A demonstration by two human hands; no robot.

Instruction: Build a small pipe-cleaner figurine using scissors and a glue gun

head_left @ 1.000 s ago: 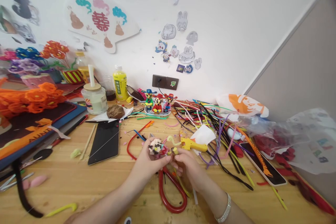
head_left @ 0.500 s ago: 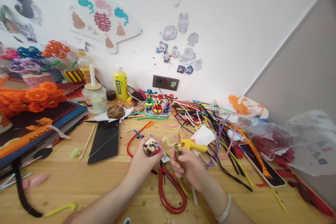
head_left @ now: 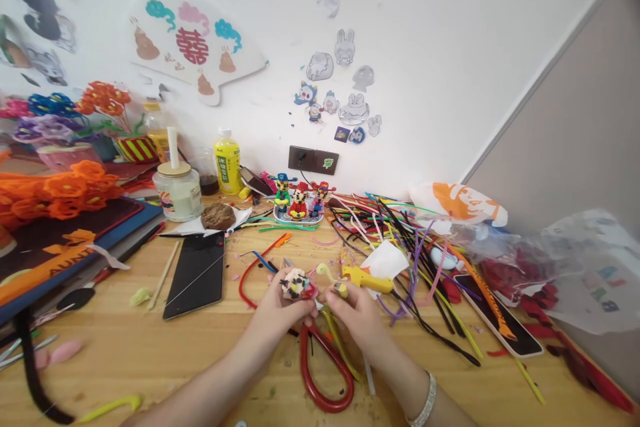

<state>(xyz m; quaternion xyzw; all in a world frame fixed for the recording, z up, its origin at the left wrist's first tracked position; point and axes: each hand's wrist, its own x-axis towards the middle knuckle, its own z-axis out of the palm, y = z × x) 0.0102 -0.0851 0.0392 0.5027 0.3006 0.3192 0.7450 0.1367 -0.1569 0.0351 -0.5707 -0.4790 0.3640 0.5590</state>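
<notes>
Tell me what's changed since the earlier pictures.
The right hand, holding a small yellow piece, moved right, away from the left hand and its small figure, then came back closer. Neither hand let go. Red-handled tool and yellow glue gun stayed put.

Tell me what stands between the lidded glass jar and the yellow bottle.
In the head view, a clear cup of dark liquid stands between the glass jar and yellow bottle.

A yellow-labelled bottle (head_left: 228, 163) stands beside a dark drink cup (head_left: 209, 177).
</notes>
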